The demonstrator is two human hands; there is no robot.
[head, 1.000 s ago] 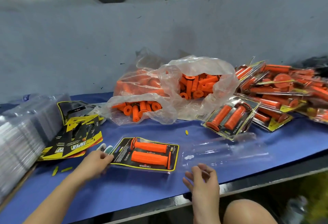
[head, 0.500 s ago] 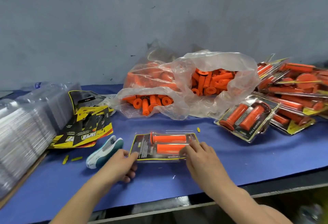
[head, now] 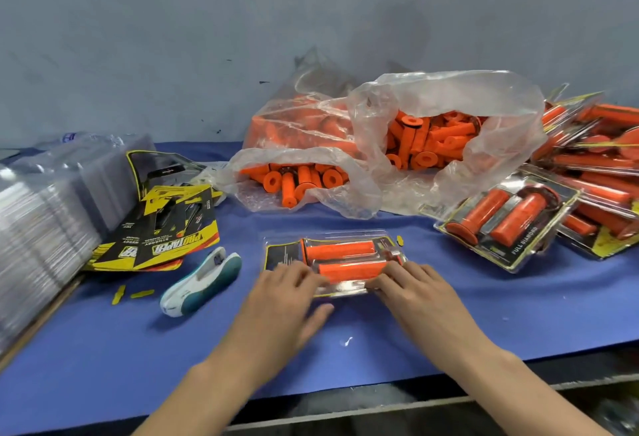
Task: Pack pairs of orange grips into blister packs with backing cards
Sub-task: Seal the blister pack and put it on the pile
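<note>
Blue table [head: 484, 314]: blurred blister stack [head: 41, 228] cut off left, finished packs [head: 594, 179] cut off right. Left hand [head: 287, 300] and right hand [head: 418, 292] press flat, uncurled fingers on the central pack [head: 280, 254], hiding its near edge; two grips [head: 340, 249] lie inside.

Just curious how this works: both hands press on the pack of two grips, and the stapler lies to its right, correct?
No: the head view shows the stapler to the left of the pack. The left hand and right hand do press on it.
</note>
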